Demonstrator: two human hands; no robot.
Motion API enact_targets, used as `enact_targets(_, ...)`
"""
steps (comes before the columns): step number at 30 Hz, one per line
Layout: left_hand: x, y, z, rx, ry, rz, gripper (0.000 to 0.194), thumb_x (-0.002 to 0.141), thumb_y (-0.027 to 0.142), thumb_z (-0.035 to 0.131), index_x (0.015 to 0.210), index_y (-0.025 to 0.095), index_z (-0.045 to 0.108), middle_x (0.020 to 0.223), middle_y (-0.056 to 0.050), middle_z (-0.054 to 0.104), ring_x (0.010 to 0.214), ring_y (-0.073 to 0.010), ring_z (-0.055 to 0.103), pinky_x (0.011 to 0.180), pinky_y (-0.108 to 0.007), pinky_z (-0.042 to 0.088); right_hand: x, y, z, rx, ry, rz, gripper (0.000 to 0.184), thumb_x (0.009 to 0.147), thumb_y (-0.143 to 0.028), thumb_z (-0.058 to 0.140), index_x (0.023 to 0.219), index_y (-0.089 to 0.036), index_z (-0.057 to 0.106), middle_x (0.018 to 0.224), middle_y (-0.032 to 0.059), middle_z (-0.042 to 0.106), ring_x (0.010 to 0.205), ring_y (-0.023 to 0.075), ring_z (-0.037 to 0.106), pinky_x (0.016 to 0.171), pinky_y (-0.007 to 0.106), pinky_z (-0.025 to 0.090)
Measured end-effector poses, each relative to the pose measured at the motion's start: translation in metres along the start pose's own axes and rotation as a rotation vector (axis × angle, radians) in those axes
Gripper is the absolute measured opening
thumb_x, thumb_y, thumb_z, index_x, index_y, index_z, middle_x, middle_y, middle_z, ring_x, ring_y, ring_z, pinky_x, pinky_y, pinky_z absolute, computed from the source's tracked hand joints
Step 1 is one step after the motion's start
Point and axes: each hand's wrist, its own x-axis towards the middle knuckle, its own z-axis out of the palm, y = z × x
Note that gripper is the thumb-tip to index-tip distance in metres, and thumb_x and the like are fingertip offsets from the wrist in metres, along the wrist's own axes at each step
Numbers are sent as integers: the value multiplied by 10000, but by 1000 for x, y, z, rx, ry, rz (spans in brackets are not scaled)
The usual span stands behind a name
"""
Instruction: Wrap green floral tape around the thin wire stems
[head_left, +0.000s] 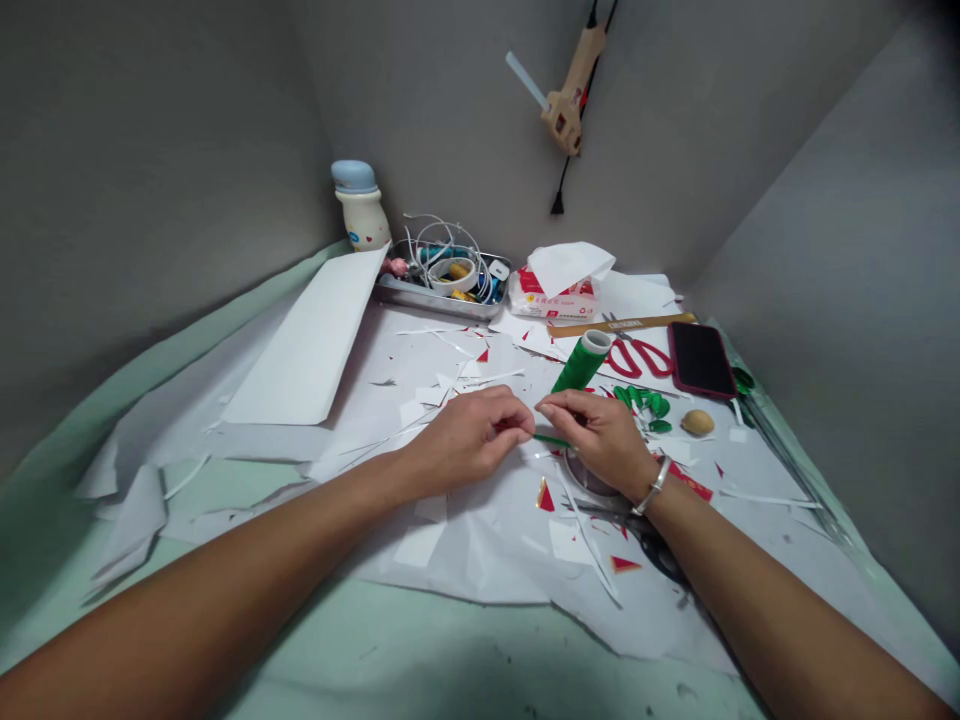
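Left hand (480, 435) pinched green strip (551, 440) (seemingly unfinished); right hand (598, 437) pinched closed, contents unclear; green pieces (658, 405) nearby looked formed.

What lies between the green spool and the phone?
The red handles of the scissors lie between the green spool and the phone, so that stretch is not bare. The head view shows it.

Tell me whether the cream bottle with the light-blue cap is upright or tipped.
Upright: the cream bottle has its light-blue cap on top, with the decorated body directly below.
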Motion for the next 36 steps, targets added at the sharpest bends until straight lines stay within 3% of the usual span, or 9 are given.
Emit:
enact_targets(3, 1, 0, -3, -74, 123, -102, 128, 837, 198, 488, 840, 185, 616, 884, -27, 629, 807, -150, 561, 745, -292, 445, -3, -3, 3, -62, -137, -73, 155, 873, -203, 528, 847, -202, 681, 776, 11, 685, 711, 135, 596, 668, 245, 444)
enact_targets(6, 2, -4, -2, 1, 205, -165, 142, 835, 188, 471, 817, 178, 611, 881, -36, 624, 800, -157, 558, 714, -290, 440, -7, -13, 4, -179, -240, -213, 158, 873, -195, 519, 847, -201, 675, 742, 15, 667, 708, 141, 567, 680, 259, 425)
enact_targets(10, 1, -10, 3, 229, 173, -104, 144, 816, 136, 469, 822, 158, 611, 844, -46, 603, 762, -168, 537, 721, -317, 425, -11, -23, 2, -259, -210, -355, 173, 882, -207, 504, 893, -187, 676, 690, 20, 635, 662, 144, 528, 639, 269, 398)
enact_targets(15, -2, -10, 8, 276, -13, 94, 145, 828, 127, 471, 836, 164, 611, 811, -28, 591, 748, -153, 530, 754, -313, 418, -6, -17, -1, -139, -2, -231, 165, 890, -210, 521, 886, -185, 684, 707, 20, 656, 648, 132, 541, 645, 256, 420)
enact_targets(18, -2, -5, 5, 131, -37, 90, 136, 832, 124, 480, 842, 171, 608, 836, -21, 595, 786, -143, 539, 743, -287, 425, -2, -7, -1, -52, 51, -91, 162, 891, -216, 526, 873, -189, 685, 783, 26, 691, 698, 134, 594, 664, 249, 445)
enact_targets(22, 0, 0, -1, -59, 74, -34, 122, 843, 161, 490, 859, 181, 609, 870, -19, 611, 802, -138, 552, 745, -282, 438, -2, -2, 1, -47, -103, -59, 156, 879, -207, 529, 867, -199, 684, 788, 19, 692, 703, 136, 603, 652, 246, 447)
enact_targets(28, 1, -8, 1, 65, 217, -164, 135, 836, 176, 469, 819, 174, 603, 863, -34, 605, 792, -161, 548, 702, -295, 436, -10, -19, 4, -230, -267, -297, 171, 884, -212, 504, 866, -190, 672, 722, 20, 648, 690, 144, 540, 661, 269, 408)
enact_targets(32, 0, -12, 6, 263, 85, -66, 142, 813, 137, 472, 832, 170, 609, 836, -39, 598, 779, -171, 539, 725, -307, 423, -11, -23, 1, -231, -137, -352, 179, 886, -215, 504, 904, -187, 680, 680, 21, 627, 650, 144, 511, 629, 272, 397)
enact_targets(36, -1, -8, 7, 233, -58, 49, 144, 821, 130, 474, 830, 175, 610, 827, -28, 599, 768, -159, 540, 760, -308, 423, -4, -15, -2, -127, 29, -181, 175, 895, -212, 515, 872, -194, 687, 709, 18, 656, 650, 134, 545, 651, 263, 423)
